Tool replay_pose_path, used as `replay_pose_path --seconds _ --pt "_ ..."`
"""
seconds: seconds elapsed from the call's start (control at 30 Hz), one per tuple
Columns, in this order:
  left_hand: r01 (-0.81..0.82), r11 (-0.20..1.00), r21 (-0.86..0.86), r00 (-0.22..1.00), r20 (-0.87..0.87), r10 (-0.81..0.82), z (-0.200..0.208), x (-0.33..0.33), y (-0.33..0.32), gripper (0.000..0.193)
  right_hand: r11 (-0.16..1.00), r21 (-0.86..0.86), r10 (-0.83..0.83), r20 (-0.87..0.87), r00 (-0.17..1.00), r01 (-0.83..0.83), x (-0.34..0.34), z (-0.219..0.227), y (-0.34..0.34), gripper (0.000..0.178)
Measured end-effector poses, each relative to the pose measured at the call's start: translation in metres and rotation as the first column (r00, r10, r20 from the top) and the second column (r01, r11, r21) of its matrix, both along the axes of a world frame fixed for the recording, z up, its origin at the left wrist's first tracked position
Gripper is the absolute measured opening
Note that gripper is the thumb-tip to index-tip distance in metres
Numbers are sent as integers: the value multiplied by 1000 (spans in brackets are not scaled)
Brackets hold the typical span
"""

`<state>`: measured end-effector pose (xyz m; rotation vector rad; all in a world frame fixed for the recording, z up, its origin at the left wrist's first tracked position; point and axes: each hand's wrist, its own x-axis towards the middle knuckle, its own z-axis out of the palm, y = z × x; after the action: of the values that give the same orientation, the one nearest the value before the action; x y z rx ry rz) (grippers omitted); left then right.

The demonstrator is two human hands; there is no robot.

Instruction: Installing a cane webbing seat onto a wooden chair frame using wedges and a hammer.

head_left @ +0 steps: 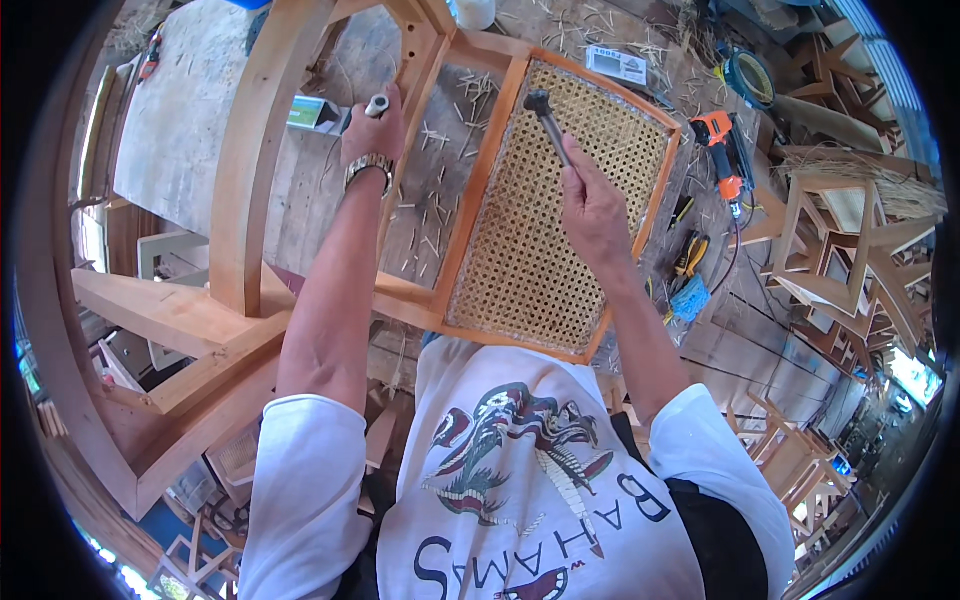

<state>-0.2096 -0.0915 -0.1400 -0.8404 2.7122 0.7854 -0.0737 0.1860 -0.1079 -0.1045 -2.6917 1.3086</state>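
My right hand (pixel 597 210) is wrapped round the handle of a hammer (pixel 548 122), its dark head held over the cane panel. That panel is woven cane webbing (pixel 540 215) set in an orange-brown wooden chair frame (pixel 478 190). My left hand (pixel 374 132), with a metal watch on the wrist, is closed round a tool with a round pale end (pixel 377 104). The rest of that tool is hidden by the fingers. It is held beside the chair frame's wooden rail (pixel 412 100), to the left of the cane panel.
On the workbench (pixel 300 190) lie scattered cane offcuts. A white box (pixel 615 64) stands beyond the panel; a green-and-white box (pixel 315 114) is near my left hand. To the right are an orange air nailer (pixel 722 150) and yellow-black pliers (pixel 691 254). Wooden frames (pixel 850 250) are piled farther right.
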Motion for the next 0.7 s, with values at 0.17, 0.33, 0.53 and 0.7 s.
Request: replay_pose_path --seconds 0.17,0.33,0.53,0.7 --pt "11 1000 2 1000 21 -11 -2 -1 -2 84 996 -2 84 10 996 -84 25 -1 -3 36" --pt "4 1000 -1 1000 28 -4 -1 -1 -1 84 999 -1 41 53 998 -41 42 -11 -16 35" --pt "-9 1000 -11 998 59 10 -3 -2 -1 85 998 -46 47 173 984 -40 33 0 -8 38" --pt "1 1000 -5 1000 28 -1 -6 -1 -2 86 999 34 -22 53 998 20 15 6 2 39"
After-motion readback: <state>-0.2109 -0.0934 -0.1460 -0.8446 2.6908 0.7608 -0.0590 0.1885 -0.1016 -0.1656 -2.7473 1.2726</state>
